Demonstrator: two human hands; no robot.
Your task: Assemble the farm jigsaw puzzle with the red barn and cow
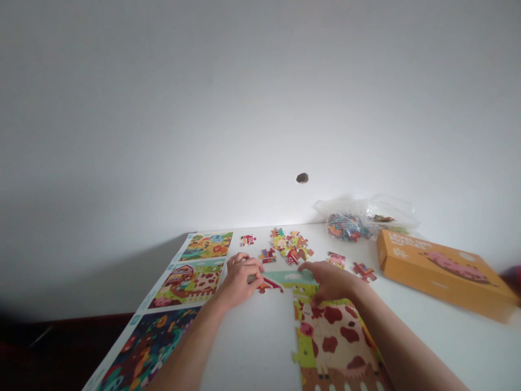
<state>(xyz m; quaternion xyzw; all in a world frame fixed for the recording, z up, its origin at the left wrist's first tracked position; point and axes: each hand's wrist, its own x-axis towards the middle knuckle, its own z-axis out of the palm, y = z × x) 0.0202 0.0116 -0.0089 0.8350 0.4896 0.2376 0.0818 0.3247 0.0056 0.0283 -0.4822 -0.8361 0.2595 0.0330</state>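
My left hand (243,278) is closed, its curled fingers and thumb at the left end of a red-roof puzzle piece (272,283) on the table. My right hand (329,279) lies over the top edge of the joined cow puzzle (336,339), thumb and fingers apart. A joined strip of sky and grass pieces (299,277) runs between the two hands. The cow puzzle lies flat, brown-spotted cow on green, with part of its right side hidden by my right forearm. A loose puzzle piece (267,256) lies just beyond my left fingertips.
A picture sheet (170,265) lies along the left edge. Loose pieces (291,244) are heaped at the back, with a red barn piece (248,240) left of them. Two pieces (363,271) lie before the orange box (443,274). Plastic bags of pieces (350,225) rest against the wall.
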